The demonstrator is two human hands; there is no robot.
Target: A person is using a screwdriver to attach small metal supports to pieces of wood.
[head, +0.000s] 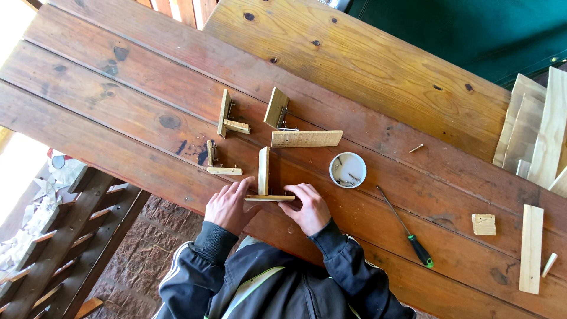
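My left hand [229,205] and my right hand [307,207] pinch the two ends of a short wooden strip [270,198] that stands on edge near the table's front. A second strip [263,170] stands on edge at a right angle to it, and the two meet in a T shape. Both hands rest on the brown plank table [118,100]. Dark jacket sleeves cover both forearms.
Beyond my hands lie several small wooden L-pieces [227,121], a tilted block [276,108] and a flat strip [306,138]. A white lid with screws [347,170] sits right of them, then a green-handled screwdriver [407,231], a small block [484,224] and pale boards [534,136].
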